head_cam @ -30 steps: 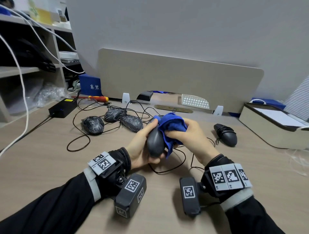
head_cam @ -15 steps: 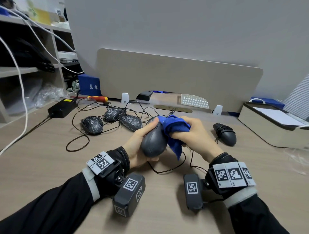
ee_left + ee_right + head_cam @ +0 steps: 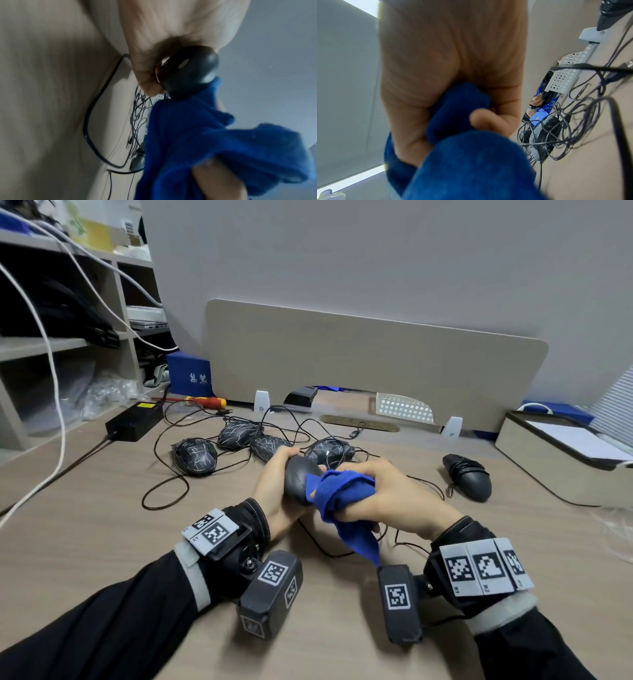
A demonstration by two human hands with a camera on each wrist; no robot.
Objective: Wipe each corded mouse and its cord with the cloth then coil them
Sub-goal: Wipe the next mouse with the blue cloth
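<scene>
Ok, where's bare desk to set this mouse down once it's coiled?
Bare desk lies near-left of the cord loop, and between the right hand and the coiled mouse. Crowded behind: four mice and tangled cords.

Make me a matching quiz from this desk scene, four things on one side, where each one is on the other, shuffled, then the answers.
Things:
1. blue cloth
2. plain dark mouse
3. coiled mouse
4. screwdriver

Places:
A. gripped in the left hand
B. lying on the desk to the right
C. far left, by the blue box
D. bunched in the right hand

Pairs: 1-D, 2-A, 3-B, 4-C
</scene>
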